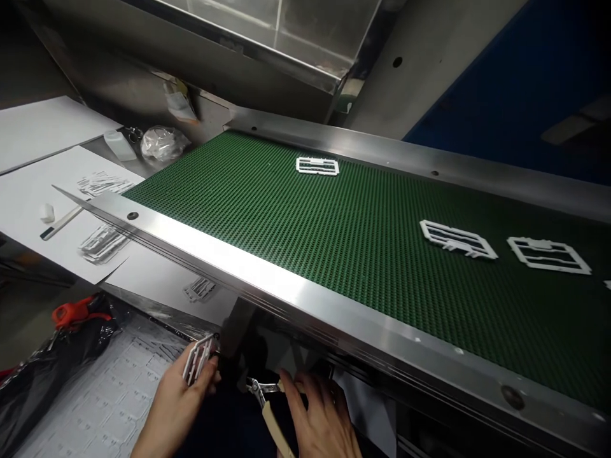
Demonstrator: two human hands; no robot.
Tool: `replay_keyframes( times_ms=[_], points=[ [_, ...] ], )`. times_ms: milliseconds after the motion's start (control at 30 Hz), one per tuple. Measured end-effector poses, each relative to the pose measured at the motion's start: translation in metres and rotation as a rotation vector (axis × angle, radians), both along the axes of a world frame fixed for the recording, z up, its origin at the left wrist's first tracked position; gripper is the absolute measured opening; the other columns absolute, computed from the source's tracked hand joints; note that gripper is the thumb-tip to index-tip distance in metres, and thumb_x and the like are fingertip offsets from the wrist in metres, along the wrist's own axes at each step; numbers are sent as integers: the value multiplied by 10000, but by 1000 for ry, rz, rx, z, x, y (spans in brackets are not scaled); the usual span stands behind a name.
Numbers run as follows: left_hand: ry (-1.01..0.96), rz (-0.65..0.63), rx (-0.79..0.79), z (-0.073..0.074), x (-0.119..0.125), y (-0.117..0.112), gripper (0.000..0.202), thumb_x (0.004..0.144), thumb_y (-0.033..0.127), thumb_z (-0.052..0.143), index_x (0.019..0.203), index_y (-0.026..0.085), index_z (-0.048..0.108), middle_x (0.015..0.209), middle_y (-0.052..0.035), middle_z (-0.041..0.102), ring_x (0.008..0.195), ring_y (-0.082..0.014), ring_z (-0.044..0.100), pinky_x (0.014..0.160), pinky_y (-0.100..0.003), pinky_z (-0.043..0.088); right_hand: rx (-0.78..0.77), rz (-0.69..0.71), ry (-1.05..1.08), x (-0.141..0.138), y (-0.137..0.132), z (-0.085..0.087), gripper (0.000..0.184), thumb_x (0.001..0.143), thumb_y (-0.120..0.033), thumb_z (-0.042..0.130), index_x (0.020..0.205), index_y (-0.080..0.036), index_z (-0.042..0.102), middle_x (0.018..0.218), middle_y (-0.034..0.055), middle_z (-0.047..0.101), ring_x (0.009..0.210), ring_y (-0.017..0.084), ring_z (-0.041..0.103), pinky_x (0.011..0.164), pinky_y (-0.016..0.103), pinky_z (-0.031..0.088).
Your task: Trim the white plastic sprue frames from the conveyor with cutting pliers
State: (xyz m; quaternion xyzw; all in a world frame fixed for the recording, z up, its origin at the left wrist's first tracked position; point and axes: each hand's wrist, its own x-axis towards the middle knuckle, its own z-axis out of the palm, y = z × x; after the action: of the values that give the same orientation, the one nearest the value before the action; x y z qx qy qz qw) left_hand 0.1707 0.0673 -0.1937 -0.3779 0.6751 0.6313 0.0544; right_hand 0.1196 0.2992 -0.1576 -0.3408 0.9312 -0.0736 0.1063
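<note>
My left hand (179,397) grips a white plastic frame part (197,359) below the conveyor's near rail. My right hand (317,420) holds cutting pliers (267,397) with cream handles, jaws pointing left toward the frame part. Both hands sit low at the bottom edge, under the steel rail (248,270). On the green conveyor belt (296,216) lie three more white frame parts: one at the far side (317,166), two at the right (457,239) (548,254).
White sheets on the left carry piles of white frame parts (102,243) (104,184), a strip tool (60,224) and a small white block (46,212). A crumpled plastic bag (162,144) sits behind. Red-handled tool (76,312) lies on black plastic at lower left.
</note>
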Motion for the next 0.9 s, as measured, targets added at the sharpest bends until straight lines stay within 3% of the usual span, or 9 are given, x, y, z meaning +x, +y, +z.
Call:
replay_keyframes(
  times_ms=[133,233,367,500,600,700,767,900],
  points=[
    [39,-57,134,2,-1,13,420,659,408,738,993,203,588,792,-37,731,757,-265,662,695,-337,499,-36,-19,2,-3,6,1,752,614,-198,646,1338,-236,445,1146,119,622,980,341,587,838,478,469],
    [24,-38,195,8,-4,33,409,724,491,689,978,188,585,712,-24,714,633,-227,645,593,-317,489,-49,-33,34,0,9,-2,750,624,-194,639,1345,-251,441,1154,112,625,982,336,586,838,468,472],
    [37,24,201,11,-8,49,421,661,492,754,914,196,593,626,26,667,623,-198,609,617,-297,465,-45,-72,45,3,8,-2,758,599,-180,631,1332,-271,461,1161,92,623,1001,327,583,861,461,473],
    [30,72,162,6,-7,39,430,664,504,741,937,207,593,675,13,695,658,-228,645,665,-322,509,-34,-83,26,4,9,-1,758,590,-173,629,1327,-270,476,1159,89,623,1016,328,582,861,463,485],
    [8,58,130,1,-6,27,357,712,493,701,905,205,619,611,13,671,589,-229,619,585,-322,503,-52,-92,23,4,12,-3,737,635,-207,631,1350,-277,463,1186,95,618,1044,341,579,861,471,497],
    [40,2,142,0,-6,26,283,654,353,766,866,210,643,606,26,651,613,-223,595,606,-315,471,-88,-121,-7,4,15,-3,729,653,-208,626,1359,-289,465,1204,95,617,1061,351,580,866,477,504],
    [68,-10,166,2,-8,29,316,638,298,782,907,214,638,723,12,687,730,-229,610,685,-311,460,-128,-156,-65,5,15,-1,749,634,-176,621,1355,-313,472,1208,89,618,1077,353,580,873,478,504],
    [120,-20,312,12,-10,36,348,736,418,718,983,212,585,807,-19,725,738,-214,620,704,-317,469,-224,-235,-323,-1,14,9,807,597,-112,600,1350,-369,461,1250,72,587,1146,333,556,902,447,495]
  ],
)
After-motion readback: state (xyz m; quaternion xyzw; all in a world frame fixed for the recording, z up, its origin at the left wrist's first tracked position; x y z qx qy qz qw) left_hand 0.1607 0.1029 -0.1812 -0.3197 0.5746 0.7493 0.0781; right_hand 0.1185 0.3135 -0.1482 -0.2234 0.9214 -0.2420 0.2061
